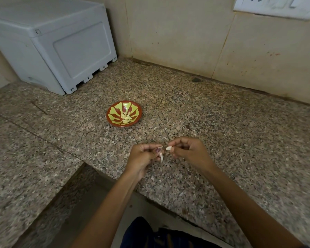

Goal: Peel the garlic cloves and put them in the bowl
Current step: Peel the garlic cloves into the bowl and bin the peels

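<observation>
Open granite counter point(213, 122) all round bowl point(113, 121), grey box point(61, 51) blocking far left corner

We see our two bare arms, with no sleeves on them at all. Our left hand point(141, 158) has a shiny painted thumbnail, a pinkish purple. Our right hand point(190, 151) has no ring or watch that we can see. Below our hands, close to our body, we wear dark blue clothes point(147, 233) with thin orange stripes lower down, a bit blurry.
</observation>
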